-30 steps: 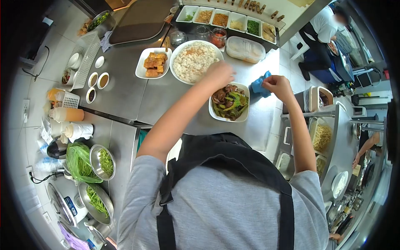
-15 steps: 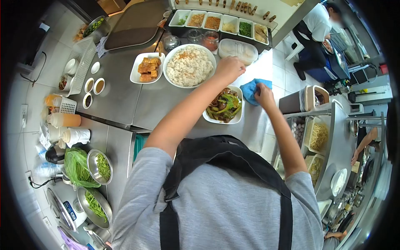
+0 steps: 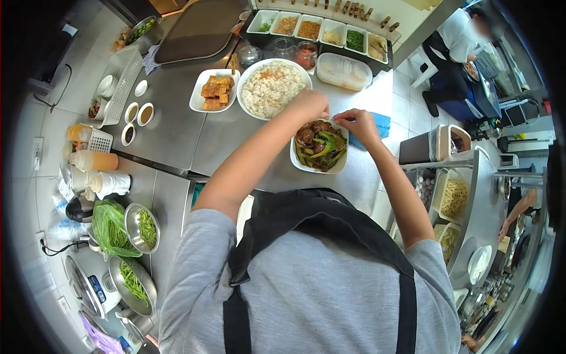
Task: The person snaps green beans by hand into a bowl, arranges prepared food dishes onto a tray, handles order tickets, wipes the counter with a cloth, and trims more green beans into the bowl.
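A white square bowl [image 3: 318,167] holds green vegetables [image 3: 331,145] and dark brown pieces, maybe mushrooms or meat. Over its far left corner is my left hand [image 3: 311,106], fingers drawn together; whatever they hold is hidden. My right hand [image 3: 357,124] is at the far right corner, its thumb and fingertips pinched on something too small to make out. Just beyond that hand lies a blue cloth [image 3: 377,125]. To the left of my left hand stands a round white bowl of rice [image 3: 272,88] with an orange-brown sprinkle on top.
A bowl of fried cubes [image 3: 217,93], a lidded plastic box [image 3: 344,72], jars [image 3: 306,55] and a row of topping trays [image 3: 310,29] stand on the counter. Sauce cups [image 3: 144,114] sit left. A bin [image 3: 430,144] stands right; a person [image 3: 457,41] is beyond it.
My right hand has left the blue cloth and moved left to the bowl's corner. My left hand has come back from the plastic box to above the bowl.
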Demonstrator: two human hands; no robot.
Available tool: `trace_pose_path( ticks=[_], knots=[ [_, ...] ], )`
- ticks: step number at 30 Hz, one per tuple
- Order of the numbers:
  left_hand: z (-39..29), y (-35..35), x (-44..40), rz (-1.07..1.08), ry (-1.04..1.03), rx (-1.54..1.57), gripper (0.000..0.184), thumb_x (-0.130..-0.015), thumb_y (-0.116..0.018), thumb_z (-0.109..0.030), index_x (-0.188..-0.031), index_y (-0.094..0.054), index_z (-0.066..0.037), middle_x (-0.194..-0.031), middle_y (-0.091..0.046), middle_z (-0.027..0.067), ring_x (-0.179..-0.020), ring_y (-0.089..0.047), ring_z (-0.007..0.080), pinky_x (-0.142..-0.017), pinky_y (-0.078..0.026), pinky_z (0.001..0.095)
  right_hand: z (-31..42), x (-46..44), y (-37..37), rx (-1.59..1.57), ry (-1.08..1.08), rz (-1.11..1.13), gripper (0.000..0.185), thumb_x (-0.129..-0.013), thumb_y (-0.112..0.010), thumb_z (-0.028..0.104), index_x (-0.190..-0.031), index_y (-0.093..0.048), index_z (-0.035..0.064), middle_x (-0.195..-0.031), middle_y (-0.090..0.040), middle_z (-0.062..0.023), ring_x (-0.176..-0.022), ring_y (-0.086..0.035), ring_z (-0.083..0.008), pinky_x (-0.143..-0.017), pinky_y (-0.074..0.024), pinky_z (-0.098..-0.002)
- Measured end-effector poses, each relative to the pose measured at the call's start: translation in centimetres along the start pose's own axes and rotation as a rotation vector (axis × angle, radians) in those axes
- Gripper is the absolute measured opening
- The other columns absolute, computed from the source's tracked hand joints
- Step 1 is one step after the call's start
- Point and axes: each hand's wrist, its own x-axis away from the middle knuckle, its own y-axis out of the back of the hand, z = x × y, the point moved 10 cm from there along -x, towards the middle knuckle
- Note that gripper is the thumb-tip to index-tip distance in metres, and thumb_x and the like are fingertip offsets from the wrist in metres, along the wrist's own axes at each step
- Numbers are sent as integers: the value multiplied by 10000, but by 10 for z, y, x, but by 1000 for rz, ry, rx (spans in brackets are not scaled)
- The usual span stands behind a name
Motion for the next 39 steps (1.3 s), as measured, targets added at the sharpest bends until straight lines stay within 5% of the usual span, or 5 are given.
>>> trace_pose_path(
  ticks=[11, 18, 25, 34, 39],
  knots=[
    [-3, 4, 12, -103, -34, -87, 102, -760, -708, -256, -769, -746, -161, -725, -687, 41, -752, -640, 228, -798, -424, 383, -4, 8, 13, 339, -55, -2, 217, -654, -792, 167, -799, -713, 26, -743, -695, -114, -693, -681, -223, -675, -539, -341],
    [4, 5, 22, -119, 14, -10, 91, -750, -710, -242, -763, -743, -159, -731, -686, 40, -788, -633, 233, -821, -429, 387, -4, 5, 43, 31, -71, -160, 201, -709, -758, 181, -817, -723, 15, -761, -704, -126, -675, -671, -193, -673, -529, -312],
    [6, 7, 39, -163, 78, -107, 84, -739, -712, -234, -758, -741, -158, -775, -691, 80, -771, -646, 267, -776, -483, 392, -5, 11, 2, 400, 17, 123, 161, -718, -753, 158, -765, -695, 14, -715, -690, -106, -584, -634, -184, -613, -525, -313],
    [16, -7, 53, 11, 261, 73, 164, -785, -644, -255, -845, -745, -140, -815, -689, 107, -784, -660, 285, -713, -519, 407, -60, 60, 2, -511, -314, 106, 195, -780, -747, 172, -892, -666, 35, -807, -661, -15, -668, -583, -81, -603, -474, -217],
    [11, -9, 65, -89, 187, 42, 182, -825, -629, -283, -875, -743, -150, -819, -685, 113, -777, -649, 295, -720, -512, 420, -57, 73, 1, -197, -282, -23, 214, -760, -757, 203, -813, -673, 14, -735, -669, -42, -632, -588, -98, -575, -479, -257]
  ],
)
